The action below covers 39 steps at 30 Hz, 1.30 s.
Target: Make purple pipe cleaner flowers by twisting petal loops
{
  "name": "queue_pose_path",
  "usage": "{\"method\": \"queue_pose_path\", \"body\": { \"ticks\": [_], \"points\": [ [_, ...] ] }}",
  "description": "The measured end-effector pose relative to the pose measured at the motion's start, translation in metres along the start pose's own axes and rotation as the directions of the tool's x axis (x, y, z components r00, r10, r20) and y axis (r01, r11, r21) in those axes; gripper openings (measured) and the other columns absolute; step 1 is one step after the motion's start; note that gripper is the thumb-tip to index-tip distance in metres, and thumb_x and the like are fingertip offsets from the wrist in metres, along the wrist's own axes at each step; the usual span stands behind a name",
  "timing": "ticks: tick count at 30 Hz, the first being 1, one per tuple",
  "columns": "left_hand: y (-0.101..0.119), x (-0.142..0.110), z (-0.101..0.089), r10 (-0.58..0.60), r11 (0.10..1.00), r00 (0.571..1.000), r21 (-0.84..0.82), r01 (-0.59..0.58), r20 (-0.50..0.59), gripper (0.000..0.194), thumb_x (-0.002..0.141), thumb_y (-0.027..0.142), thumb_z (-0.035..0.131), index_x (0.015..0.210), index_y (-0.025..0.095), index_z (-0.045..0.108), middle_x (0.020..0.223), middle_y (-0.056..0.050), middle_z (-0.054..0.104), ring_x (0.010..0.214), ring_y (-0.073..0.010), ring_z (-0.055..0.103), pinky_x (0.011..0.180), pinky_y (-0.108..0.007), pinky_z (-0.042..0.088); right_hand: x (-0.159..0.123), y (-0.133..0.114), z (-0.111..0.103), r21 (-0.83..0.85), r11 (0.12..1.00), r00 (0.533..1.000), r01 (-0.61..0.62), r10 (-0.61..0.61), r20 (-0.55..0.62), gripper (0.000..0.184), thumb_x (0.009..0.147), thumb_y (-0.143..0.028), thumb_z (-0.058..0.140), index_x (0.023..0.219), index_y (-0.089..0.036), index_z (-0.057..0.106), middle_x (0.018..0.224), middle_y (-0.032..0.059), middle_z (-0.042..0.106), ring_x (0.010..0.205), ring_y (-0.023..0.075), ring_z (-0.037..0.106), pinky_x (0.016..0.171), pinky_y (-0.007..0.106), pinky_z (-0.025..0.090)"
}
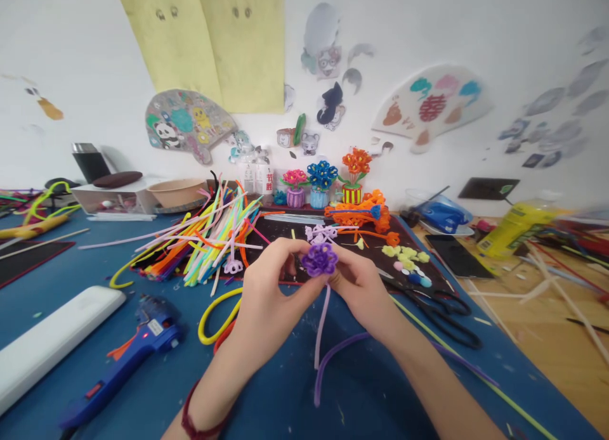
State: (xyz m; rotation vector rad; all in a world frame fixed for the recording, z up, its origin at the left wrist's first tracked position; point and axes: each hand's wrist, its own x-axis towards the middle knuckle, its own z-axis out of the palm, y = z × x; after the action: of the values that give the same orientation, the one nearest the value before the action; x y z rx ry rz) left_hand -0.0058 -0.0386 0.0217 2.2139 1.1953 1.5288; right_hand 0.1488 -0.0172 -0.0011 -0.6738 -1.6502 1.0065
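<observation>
Purple flower (320, 260): between the hands, at their fingertips; its looped petals are already shaped into a round head.
Left hand (271, 294): thumb and fingers pinching the flower's near and left edges.
Right hand (364, 288): fingertips pinching at its right edge; the exact hold underneath cannot be told.
Lilac strand (322, 329): hanging below the hands, straight and unlooped; whether it is joined to the flower is hidden.
Purple strand (335, 348): below the hands, passing under the right forearm, curved but not made into petals.
Lilac looped pieces (321, 233): just beyond the hands, shaped but apart from any pot.
Potted flowers: beyond the hands, pink (295, 187), blue (322, 185) and orange (356, 177) bunches look complete in their pots.
Purple stage: judged partway, one head formed and no purple bunch in a pot.
Glue gun (155, 335): left of the hands, lying on the tabletop (190, 389), not in use.
</observation>
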Motion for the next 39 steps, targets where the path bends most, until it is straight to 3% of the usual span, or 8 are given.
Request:
{"method": "queue_pose_path", "body": {
  "ticks": [5,10,16,21,26,32,34,39],
  "points": [
    [-0.002,-0.001,0.001,-0.059,0.993,0.998,-0.101,0.061,0.024,0.025,0.076,0.018,0.070,0.099,0.020,0.058,0.078,0.002,0.059,0.064,-0.0103,0.051,0.058,-0.021,0.043,0.001,-0.003,-0.002,-0.099,0.994,0.999,0.052,-0.052,0.008,0.024,0.090,-0.039,0.057,0.104,-0.025,0.070,0.096,0.0048,0.066,0.085,0.0204,0.058,0.086,0.035,0.047],
    [-0.004,0.000,-0.004,-0.081,0.935,0.966,-0.317,0.158,0.244,0.045,0.075,0.026,0.075,0.117,0.025,0.059,0.095,-0.001,0.064,0.078,-0.0133,0.056,0.069,-0.023,0.047,-0.001,-0.001,-0.007,0.018,1.000,1.000,0.016,-0.016,0.010,0.022,0.085,-0.042,0.064,0.093,-0.024,0.074,0.086,0.0030,0.068,0.076,0.0186,0.060,0.074,0.031,0.049],
    [-0.004,0.001,-0.009,-0.041,0.887,0.936,-0.418,0.195,0.349,0.045,0.075,0.026,0.076,0.118,0.028,0.060,0.076,0.003,0.057,0.065,-0.0092,0.049,0.062,-0.020,0.043,-0.001,-0.005,-0.009,0.101,0.993,0.995,-0.060,0.052,0.083,0.030,0.082,-0.048,0.066,0.077,-0.019,0.073,0.068,0.0025,0.065,0.064,0.0181,0.059,0.064,0.030,0.049],
    [-0.003,0.001,-0.006,-0.076,0.892,0.952,-0.406,0.198,0.297,0.038,0.074,0.025,0.077,0.109,0.024,0.062,0.074,0.003,0.059,0.063,-0.0090,0.050,0.058,-0.020,0.042,-0.003,-0.009,-0.008,-0.141,0.989,0.999,0.049,-0.047,0.018,0.022,0.086,-0.019,0.055,0.065,-0.017,0.061,0.060,-0.0011,0.054,0.059,0.0137,0.050,0.056,0.024,0.041],
    [0.002,0.000,-0.004,-0.083,0.921,0.970,-0.355,0.163,0.229,0.032,0.073,0.024,0.077,0.100,0.021,0.061,0.074,0.004,0.059,0.061,-0.0081,0.049,0.055,-0.019,0.041,-0.009,-0.011,-0.007,-0.558,0.782,0.942,0.279,-0.335,0.001,0.025,0.073,0.001,0.038,0.063,-0.016,0.053,0.061,0.0008,0.049,0.056,0.0132,0.044,0.051,0.025,0.032],
    [0.006,-0.003,0.000,-0.119,0.924,0.971,-0.334,0.185,0.207,0.024,0.075,0.021,0.074,0.094,0.022,0.059,0.074,0.005,0.057,0.062,-0.0074,0.049,0.056,-0.017,0.042,-0.011,-0.012,-0.005,-0.719,0.581,0.863,0.381,-0.502,0.052,0.027,0.073,0.002,0.037,0.071,-0.014,0.058,0.065,0.0047,0.054,0.063,0.0165,0.050,0.057,0.027,0.037],
    [0.005,-0.003,0.000,-0.133,0.918,0.968,-0.343,0.201,0.213,0.025,0.075,0.021,0.075,0.094,0.022,0.059,0.074,0.005,0.058,0.062,-0.0075,0.048,0.056,-0.018,0.041,-0.010,-0.012,-0.005,-0.703,0.615,0.880,0.356,-0.473,0.033,0.026,0.073,0.002,0.037,0.069,-0.015,0.057,0.064,0.0036,0.053,0.062,0.0158,0.049,0.056,0.026,0.036],
    [0.001,0.001,-0.008,-0.092,0.866,0.932,-0.434,0.249,0.351,0.044,0.074,0.023,0.076,0.114,0.025,0.059,0.080,0.003,0.060,0.064,-0.0086,0.048,0.059,-0.020,0.041,-0.008,-0.012,-0.009,-0.474,0.861,0.973,0.185,-0.228,-0.034,0.024,0.075,0.000,0.040,0.064,-0.018,0.053,0.059,-0.0018,0.048,0.055,0.0120,0.045,0.051,0.023,0.034]
  ]
}}
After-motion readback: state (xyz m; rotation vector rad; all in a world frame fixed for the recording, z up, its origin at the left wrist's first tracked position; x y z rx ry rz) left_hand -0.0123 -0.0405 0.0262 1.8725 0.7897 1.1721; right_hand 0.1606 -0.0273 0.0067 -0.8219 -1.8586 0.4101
